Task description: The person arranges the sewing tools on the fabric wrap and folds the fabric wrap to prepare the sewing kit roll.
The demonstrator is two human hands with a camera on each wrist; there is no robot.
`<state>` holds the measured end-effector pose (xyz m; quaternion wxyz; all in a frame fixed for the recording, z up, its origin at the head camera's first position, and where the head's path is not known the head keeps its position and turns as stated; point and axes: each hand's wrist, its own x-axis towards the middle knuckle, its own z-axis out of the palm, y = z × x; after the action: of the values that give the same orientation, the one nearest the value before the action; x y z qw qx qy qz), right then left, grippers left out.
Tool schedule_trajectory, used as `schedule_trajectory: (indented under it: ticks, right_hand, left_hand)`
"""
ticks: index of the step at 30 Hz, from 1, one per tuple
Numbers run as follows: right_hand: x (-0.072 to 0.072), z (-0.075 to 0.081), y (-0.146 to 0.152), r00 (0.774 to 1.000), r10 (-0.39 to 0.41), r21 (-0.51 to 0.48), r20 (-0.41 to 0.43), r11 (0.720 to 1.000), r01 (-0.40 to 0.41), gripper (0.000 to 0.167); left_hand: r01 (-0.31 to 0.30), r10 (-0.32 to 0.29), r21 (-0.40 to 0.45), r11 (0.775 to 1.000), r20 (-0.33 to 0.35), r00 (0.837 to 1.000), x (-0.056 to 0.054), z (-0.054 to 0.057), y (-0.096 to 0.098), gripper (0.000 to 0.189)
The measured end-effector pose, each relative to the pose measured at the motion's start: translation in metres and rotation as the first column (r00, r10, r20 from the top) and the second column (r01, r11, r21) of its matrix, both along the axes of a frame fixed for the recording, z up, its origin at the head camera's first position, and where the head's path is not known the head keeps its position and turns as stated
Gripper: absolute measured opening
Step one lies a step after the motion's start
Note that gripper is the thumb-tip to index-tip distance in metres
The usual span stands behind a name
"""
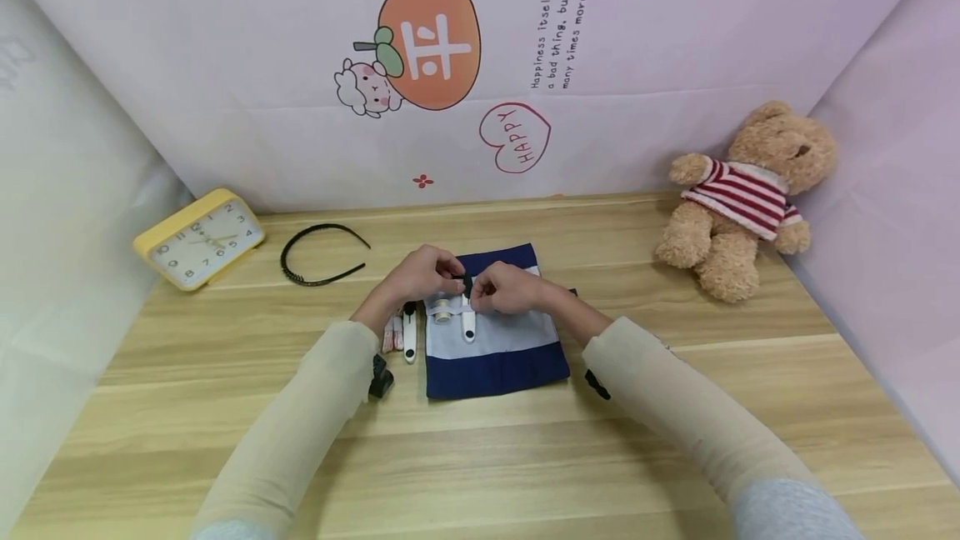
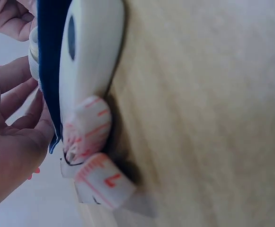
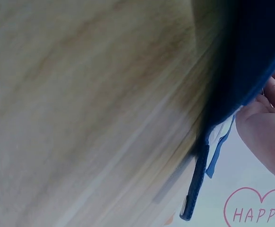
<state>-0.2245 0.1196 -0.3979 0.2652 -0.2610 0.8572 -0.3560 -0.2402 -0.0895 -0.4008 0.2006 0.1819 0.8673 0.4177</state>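
Observation:
A navy and pale grey cloth organizer (image 1: 495, 375) lies spread on the table. On it, an elastic band crosses a thread spool (image 1: 442, 311) and a slim white tool with a black head (image 1: 468, 327). My left hand (image 1: 422, 273) pinches the tool's black head between thumb and forefinger. From the other side, my right hand (image 1: 508, 288) has its bent fingers right at the tool, just above the band; its fingertips are partly hidden. In the left wrist view, a rolled measuring tape (image 2: 104, 182) and a second white tool (image 2: 92, 52) lie beside the cloth.
A black headband (image 1: 288, 261) and a yellow clock (image 1: 198, 240) stand to the left at the back. At the back right sits a teddy bear (image 1: 738, 198) in a striped sweater. The wooden table (image 1: 480, 473) meets a printed white backdrop (image 1: 300, 148).

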Motion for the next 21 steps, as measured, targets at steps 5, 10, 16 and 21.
schedule_trajectory:
  ticks: [5,10,16,21]
  right_hand:
    - [0.000,0.001,-0.001,1.000,0.007,-0.004,0.003,1.000,-0.007,0.015]
    - [0.001,0.001,-0.002,1.000,0.004,-0.023,-0.010,1.000,-0.004,0.013]
    - [0.002,0.001,0.000,1.000,0.004,-0.042,-0.027,0.999,-0.005,0.012]
    - [0.001,0.003,0.003,1.000,-0.024,-0.049,-0.020,0.999,0.023,0.010]
  left_hand:
    - [0.009,-0.009,0.004,1.000,0.019,1.000,0.002,0.001,-0.002,0.020]
    - [0.001,-0.001,0.013,1.000,0.021,1.000,0.004,0.001,-0.005,0.027]
    - [-0.014,0.015,0.025,1.000,-0.031,0.999,0.006,0.007,-0.013,0.031]
    - [-0.044,0.047,0.050,0.998,-0.054,0.997,0.007,0.013,-0.027,0.032]
